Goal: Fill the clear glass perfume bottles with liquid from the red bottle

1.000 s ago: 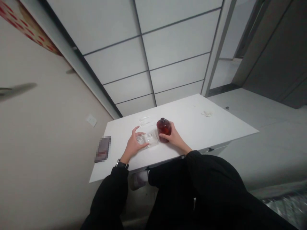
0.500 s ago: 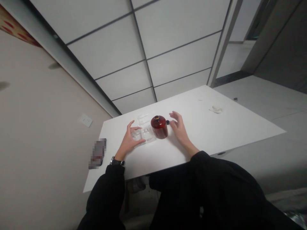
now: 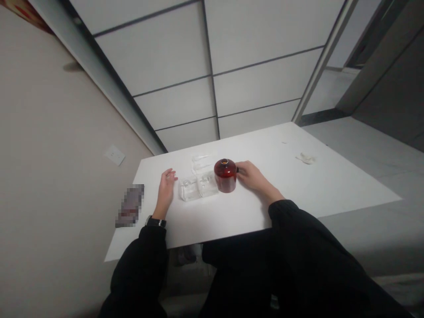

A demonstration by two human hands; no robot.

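Your right hand [image 3: 251,176] rests against the side of the one dark red bottle [image 3: 225,176], fingers together, though you cannot tell whether it grips. The bottle stands upright mid-table, just beside one clear plastic tray [image 3: 198,188], with a second clear plastic piece [image 3: 202,164] behind that. Your left hand [image 3: 165,192] is open, touching nothing, near the tray. One wristwatch [image 3: 155,222] sits on that wrist. One pixelated object [image 3: 130,205] lies off the white table's [image 3: 265,212] left edge; one white scrap [image 3: 306,158] lies near its far right corner.
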